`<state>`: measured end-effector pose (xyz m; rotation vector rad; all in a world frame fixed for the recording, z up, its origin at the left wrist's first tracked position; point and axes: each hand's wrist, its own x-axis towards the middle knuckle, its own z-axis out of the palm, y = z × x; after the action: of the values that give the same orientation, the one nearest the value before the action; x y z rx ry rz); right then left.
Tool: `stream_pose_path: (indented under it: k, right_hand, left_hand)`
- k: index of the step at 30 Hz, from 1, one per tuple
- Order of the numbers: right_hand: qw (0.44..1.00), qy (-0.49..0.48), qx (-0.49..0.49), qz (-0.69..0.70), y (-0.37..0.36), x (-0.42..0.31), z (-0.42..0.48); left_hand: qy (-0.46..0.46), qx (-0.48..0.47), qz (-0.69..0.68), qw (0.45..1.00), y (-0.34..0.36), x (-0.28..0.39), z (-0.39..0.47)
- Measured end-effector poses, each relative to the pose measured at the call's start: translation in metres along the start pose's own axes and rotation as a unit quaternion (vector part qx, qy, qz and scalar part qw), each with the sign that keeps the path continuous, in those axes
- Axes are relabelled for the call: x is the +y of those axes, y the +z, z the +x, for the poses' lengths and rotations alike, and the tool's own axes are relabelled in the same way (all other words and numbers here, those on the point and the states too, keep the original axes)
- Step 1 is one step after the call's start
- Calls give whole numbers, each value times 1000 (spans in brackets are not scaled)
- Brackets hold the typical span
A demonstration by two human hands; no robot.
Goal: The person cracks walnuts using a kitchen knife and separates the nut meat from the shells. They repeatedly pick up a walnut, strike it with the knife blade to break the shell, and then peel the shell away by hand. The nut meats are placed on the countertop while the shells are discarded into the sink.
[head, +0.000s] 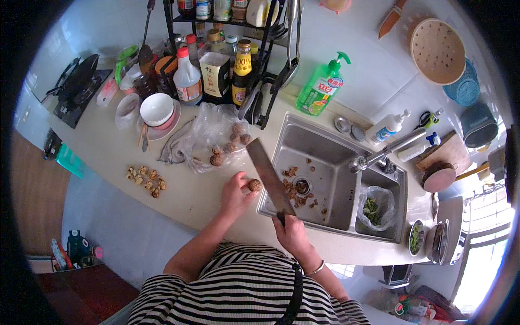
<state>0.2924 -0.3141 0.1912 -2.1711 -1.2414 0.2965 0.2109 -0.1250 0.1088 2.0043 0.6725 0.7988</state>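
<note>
My left hand (237, 198) holds a whole walnut (254, 185) between thumb and fingers at the sink's left edge. In my right hand (293, 235) is the handle of a cleaver (271, 178), its broad blade slanting up and left over the sink's rim, close beside the walnut. Above my left hand, more whole walnuts (216, 159) lie in and by a clear plastic bag (207, 130). Several shelled walnut kernels (155, 191) are spread on the counter at the left. Broken shells (300, 200) lie around the drain in the steel sink (329, 203).
Stacked bowls (157, 109) with chopsticks, a grey cloth (172, 148) and a rack of bottles (189, 81) stand behind. A green soap bottle (320, 91) is behind the sink. The faucet (386, 151) reaches over the basins; a bag of greens (371, 213) sits in the smaller one.
</note>
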Motion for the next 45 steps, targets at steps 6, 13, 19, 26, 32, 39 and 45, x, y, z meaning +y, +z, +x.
stream_pose_path:
  k: [6, 13, 19, 26, 32, 39, 45]
  right_hand:
    - [995, 62, 24, 75, -7, 5, -15]
    - [983, 139, -37, 117, 7, 7, -28]
    - [994, 61, -8, 94, 11, -2, -17]
    - [995, 87, -50, 8, 26, -7, 0]
    - [995, 22, 62, 70, 17, -19, 9]
    - [997, 10, 57, 60, 18, -11, 12]
    - [995, 95, -8, 17, 23, -12, 9]
  left_hand:
    - [89, 7, 45, 995, -18, 17, 15]
    - [106, -3, 175, 979, -12, 19, 17]
    - [114, 31, 142, 983, 1, -1, 13]
    - [135, 37, 164, 977, 10, -24, 13]
    - [95, 71, 115, 986, 7, 6, 16]
    - [113, 84, 117, 983, 7, 0, 17]
    - [145, 81, 128, 978, 6, -4, 13]
